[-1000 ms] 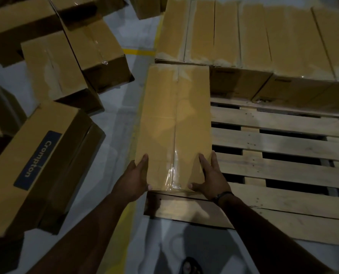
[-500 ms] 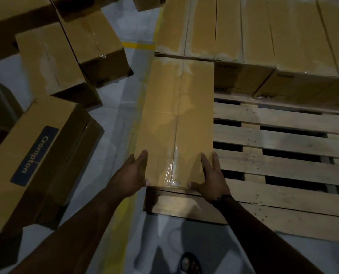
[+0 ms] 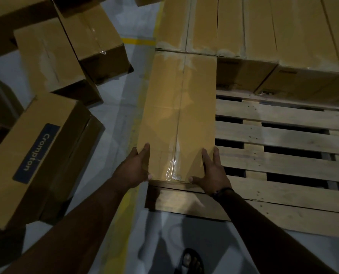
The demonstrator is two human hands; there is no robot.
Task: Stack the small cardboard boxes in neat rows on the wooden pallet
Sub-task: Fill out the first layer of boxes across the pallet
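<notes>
1. Head view, surroundings: loose brown cardboard boxes [image 3: 46, 56] lie at odd angles on the grey floor [image 3: 115, 95] left of the pallet. The nearest is a brown box with a blue "Crompton" label [image 3: 32, 155]. A yellow painted line [image 3: 125, 204] runs along the floor beside the pallet's left edge. A sandalled foot [image 3: 190, 262] shows at the bottom edge.
2. The slatted wooden pallet [image 3: 283, 161] carries a close-packed row of brown cardboard boxes [image 3: 263, 26] along its far side. The pale, rough slats right of the near box lie bare, with dark gaps between them.
3. The long brown cardboard box [image 3: 176, 115] lies flat on the pallet's left edge, its far end touching the row. Glossy clear tape runs down its top seam.
4. The left hand [image 3: 134, 169] lies against the box's near left corner, fingers straight. The right hand [image 3: 214, 173] is spread flat on the top at the near right corner, with a dark wristband [image 3: 223, 190].
</notes>
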